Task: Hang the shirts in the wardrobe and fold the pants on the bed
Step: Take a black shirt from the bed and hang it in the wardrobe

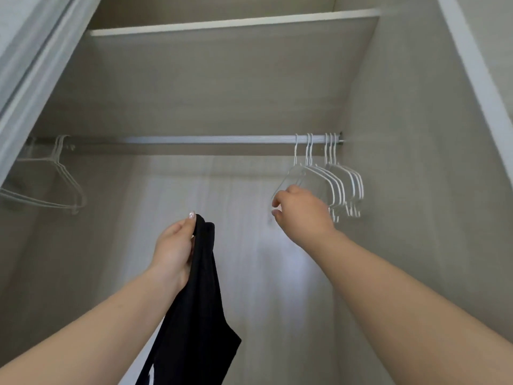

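The left hand [176, 245] is the nearer one, low in the middle, and it pinches the top of a black shirt [194, 307] between thumb and curled fingers. The shirt hangs straight down from that hand, long way up and down, and its bottom goes out of the picture. The right hand [301, 211] is up higher and farther in, off to the right of the shirt and well apart from it. Its fingers curl at the lower corner of the first white hanger [288, 180], and it looks like they pinch the thin wire, but it is hard to be sure. That hanger hangs tilted on the rail [194, 139], which runs side to side across the wardrobe [222, 87]. Just behind it sits a bunch of more white hangers [344, 184], packed close by the right wall, so they could snag when the first one comes off, I think. The right hand is the one nearest the hanger, and the shirt must then meet it in the gap between both hands. Far on the left end of the rail hang a few other hangers [61, 184]. Above the rail there is a shelf [236, 23]
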Demonstrator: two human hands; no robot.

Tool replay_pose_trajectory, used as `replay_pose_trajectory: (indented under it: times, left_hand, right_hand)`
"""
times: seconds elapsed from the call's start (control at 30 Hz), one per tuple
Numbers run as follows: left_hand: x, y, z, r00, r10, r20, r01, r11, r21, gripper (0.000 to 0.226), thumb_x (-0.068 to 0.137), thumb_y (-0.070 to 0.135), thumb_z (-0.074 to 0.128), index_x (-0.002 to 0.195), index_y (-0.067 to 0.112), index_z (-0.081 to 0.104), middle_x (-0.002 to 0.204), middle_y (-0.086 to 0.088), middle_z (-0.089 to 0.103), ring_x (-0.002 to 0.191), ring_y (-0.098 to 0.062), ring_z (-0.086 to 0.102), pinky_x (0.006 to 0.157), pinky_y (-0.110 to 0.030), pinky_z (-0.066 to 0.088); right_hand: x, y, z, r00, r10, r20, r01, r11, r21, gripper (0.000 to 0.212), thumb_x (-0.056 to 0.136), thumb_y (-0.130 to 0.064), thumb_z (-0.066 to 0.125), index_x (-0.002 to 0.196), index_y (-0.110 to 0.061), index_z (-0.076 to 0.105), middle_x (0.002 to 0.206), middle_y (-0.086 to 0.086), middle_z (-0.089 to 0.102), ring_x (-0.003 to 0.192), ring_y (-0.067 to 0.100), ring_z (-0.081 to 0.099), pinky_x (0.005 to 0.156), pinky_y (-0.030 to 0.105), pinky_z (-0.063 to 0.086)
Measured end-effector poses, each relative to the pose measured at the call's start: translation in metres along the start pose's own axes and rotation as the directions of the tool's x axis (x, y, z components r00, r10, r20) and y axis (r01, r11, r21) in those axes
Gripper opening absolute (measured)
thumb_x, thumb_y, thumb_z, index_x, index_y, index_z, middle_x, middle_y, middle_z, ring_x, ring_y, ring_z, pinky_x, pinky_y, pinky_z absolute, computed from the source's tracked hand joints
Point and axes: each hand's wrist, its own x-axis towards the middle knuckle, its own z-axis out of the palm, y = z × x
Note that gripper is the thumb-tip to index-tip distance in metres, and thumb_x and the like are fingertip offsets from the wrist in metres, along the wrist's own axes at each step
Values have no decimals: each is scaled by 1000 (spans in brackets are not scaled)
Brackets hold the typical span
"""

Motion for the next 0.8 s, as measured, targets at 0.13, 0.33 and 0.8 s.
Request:
replay_pose_trajectory:
  times: [0.13, 0.33, 0.8]
  left_hand:
    - [34, -7, 5, 998, 11, 62, -11, 1000, -3, 27, 94, 39, 58, 79, 15, 58, 60, -3, 55, 46, -17, 52, 52, -29, 47]
    - [70, -19, 9, 990, -13, 139, 16, 1000, -21, 28, 94, 38, 56, 84, 13, 59, 58, -5, 53, 42, -16, 52, 47, -26, 49]
    - [98, -45, 9, 975, -55, 217, 77, 993, -92, 26, 95, 33, 56, 91, 8, 63, 76, -8, 65, 65, -21, 61, 68, -36, 53]
  right_hand:
    - [36, 17, -13, 993, -113, -21, 88, 863, -497, 31, 88, -10, 49, 119, -10, 54, 123, 10, 48, 118, 30, 43, 104, 40, 29]
    - [53, 42, -25, 995, 100, 30, -52, 725, -687, 39, 88, -9, 49, 126, -12, 50, 126, 10, 48, 117, 27, 47, 95, 38, 33]
    - [67, 47, -13, 929, 364, -67, -363, 862, -354, 33, 87, 4, 41, 115, -5, 55, 113, 18, 62, 97, 34, 58, 72, 34, 40]
